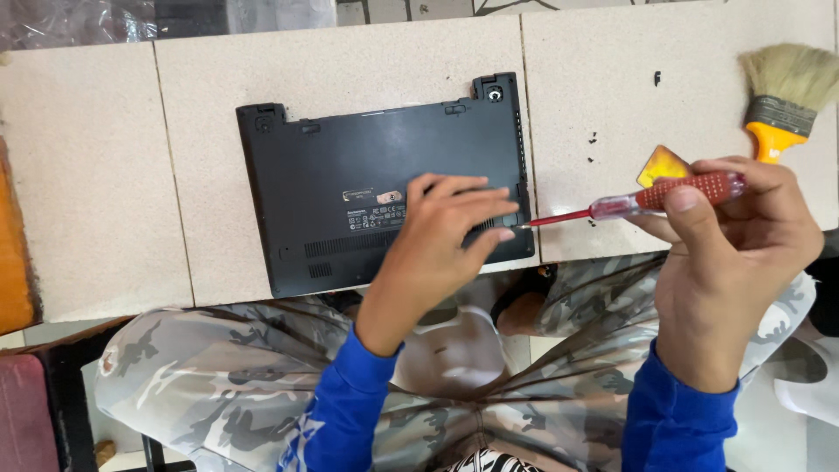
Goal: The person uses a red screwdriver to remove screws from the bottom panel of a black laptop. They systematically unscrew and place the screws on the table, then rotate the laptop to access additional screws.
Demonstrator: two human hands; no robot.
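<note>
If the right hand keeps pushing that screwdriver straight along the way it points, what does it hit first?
The right hand aims the red screwdriver leftward; its tip sits at the right edge of the black laptop base, beside the left hand's fingertips. It would probably meet that edge first, though depth is unclear.

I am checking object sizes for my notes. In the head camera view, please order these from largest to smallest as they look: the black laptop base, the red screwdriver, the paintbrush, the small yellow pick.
1. Black laptop base
2. Red screwdriver
3. Paintbrush, partly hidden by the right hand, so its rank below the screwdriver is unsure
4. Small yellow pick
</note>
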